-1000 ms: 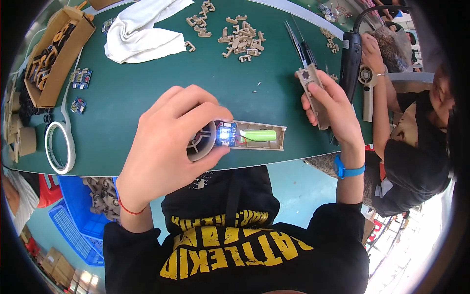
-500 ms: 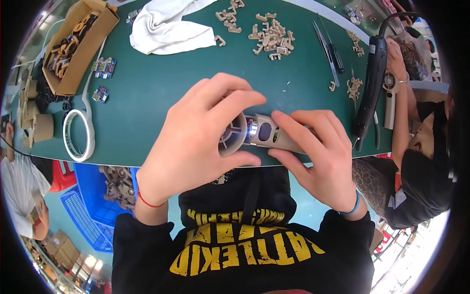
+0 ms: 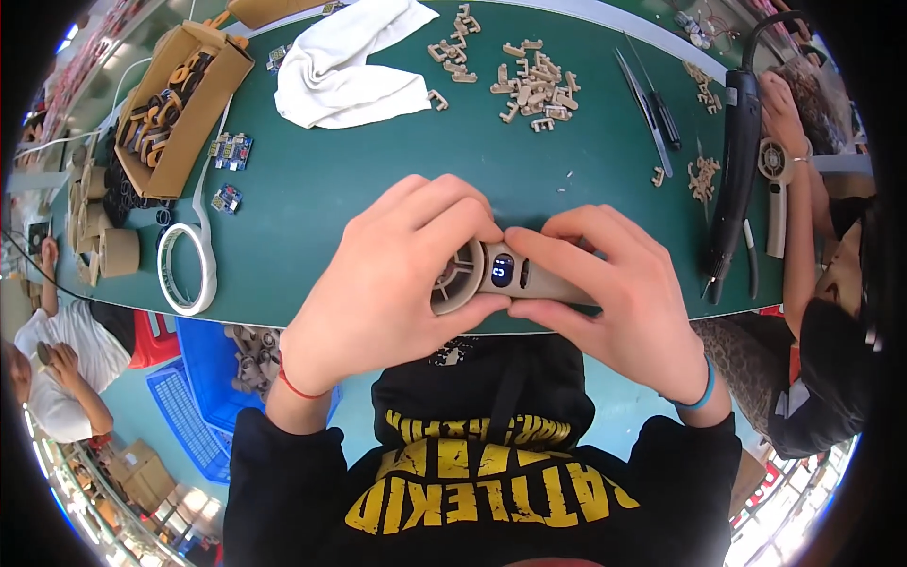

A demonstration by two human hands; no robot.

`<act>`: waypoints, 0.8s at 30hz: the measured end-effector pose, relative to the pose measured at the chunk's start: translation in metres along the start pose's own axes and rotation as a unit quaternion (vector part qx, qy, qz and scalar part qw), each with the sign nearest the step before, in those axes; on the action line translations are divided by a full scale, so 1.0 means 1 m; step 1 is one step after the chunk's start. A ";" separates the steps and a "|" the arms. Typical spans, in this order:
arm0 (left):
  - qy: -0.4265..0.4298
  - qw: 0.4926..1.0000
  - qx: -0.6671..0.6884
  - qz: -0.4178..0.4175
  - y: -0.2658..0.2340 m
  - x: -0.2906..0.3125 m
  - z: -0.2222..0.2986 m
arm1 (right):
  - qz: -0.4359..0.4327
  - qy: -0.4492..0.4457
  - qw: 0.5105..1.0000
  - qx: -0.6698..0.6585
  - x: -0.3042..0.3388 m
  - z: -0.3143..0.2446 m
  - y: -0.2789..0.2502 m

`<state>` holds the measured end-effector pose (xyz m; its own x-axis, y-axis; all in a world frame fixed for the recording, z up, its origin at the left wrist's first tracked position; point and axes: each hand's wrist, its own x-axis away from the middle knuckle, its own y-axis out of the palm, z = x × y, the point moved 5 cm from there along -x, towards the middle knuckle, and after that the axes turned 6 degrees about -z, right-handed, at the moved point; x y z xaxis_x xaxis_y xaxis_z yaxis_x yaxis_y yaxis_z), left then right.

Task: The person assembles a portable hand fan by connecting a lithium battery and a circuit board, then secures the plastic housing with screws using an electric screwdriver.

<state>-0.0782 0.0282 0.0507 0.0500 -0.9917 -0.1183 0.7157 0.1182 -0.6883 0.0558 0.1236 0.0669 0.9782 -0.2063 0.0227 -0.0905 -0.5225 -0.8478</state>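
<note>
A beige handheld fan lies across both my hands, just over the table's front edge. My left hand curls its thumb and fingers around the round, grilled fan head. Closed on the handle is my right hand, its index finger and thumb near the lit dark oval display. Head and handle meet closely, and no wiring shows between them. The far part of the handle is hidden under my right fingers.
On the green table are a white cloth, small beige parts, tweezers, a tape roll, circuit boards and a carton. A black corded tool lies right, near a co-worker's hand. Below stands a blue crate.
The gap between fan head and handle, where wiring and metal showed, has closed. The display now glows with a digit. My hands have come closer together.
</note>
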 end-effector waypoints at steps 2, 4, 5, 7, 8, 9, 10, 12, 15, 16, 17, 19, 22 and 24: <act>0.001 1.000 0.001 -0.003 0.000 -0.001 0.000 | 0.001 -0.006 1.000 -0.016 0.008 0.007 -0.001; 0.002 1.000 -0.001 -0.005 0.001 0.000 -0.001 | -0.043 0.073 0.988 -0.132 0.019 0.025 0.000; 0.003 1.000 0.004 -0.004 0.002 0.000 -0.001 | -0.043 0.073 0.988 -0.133 0.021 0.024 -0.002; 0.004 1.000 0.008 -0.005 0.001 -0.003 -0.002 | -0.110 0.089 0.990 -0.021 0.024 0.020 -0.004; 0.005 1.000 0.005 -0.001 0.001 -0.001 -0.002 | -0.112 0.089 0.989 -0.025 0.026 0.018 -0.003; 0.006 1.000 0.002 0.002 0.001 0.000 -0.001 | -0.081 0.043 0.995 0.047 0.026 0.010 -0.006; 0.003 1.000 0.003 -0.002 0.003 0.001 0.000 | -0.049 -0.003 0.992 0.119 0.027 0.002 -0.009; -0.002 1.000 -0.019 0.014 0.003 0.002 0.001 | -0.052 -0.011 0.989 0.136 0.023 -0.004 -0.015; 0.001 1.000 -0.018 0.018 0.003 0.001 0.000 | -0.057 -0.022 0.986 0.153 0.021 -0.004 -0.016; 0.002 1.000 -0.017 0.017 0.004 0.001 -0.001 | -0.061 -0.028 0.987 0.149 0.021 -0.003 -0.015; 0.006 1.000 -0.015 0.027 0.004 0.002 -0.001 | -0.062 -0.026 0.986 0.150 0.022 -0.003 -0.013; 0.010 0.999 -0.010 0.036 0.004 0.004 -0.001 | -0.037 -0.036 0.989 0.139 0.024 -0.004 -0.013; 0.007 0.999 -0.007 0.034 0.006 0.004 -0.002 | -0.031 -0.034 0.987 0.155 0.025 -0.008 -0.012; 0.010 0.999 -0.011 0.029 0.004 0.003 -0.001 | -0.030 -0.036 0.986 0.157 0.023 -0.007 -0.006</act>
<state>-0.0762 0.0261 0.0468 0.0763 -0.9821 -0.1721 0.6965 0.1761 -0.6956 0.0777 0.1160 0.0760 0.9917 -0.1182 0.0501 0.0195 -0.2469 -0.9689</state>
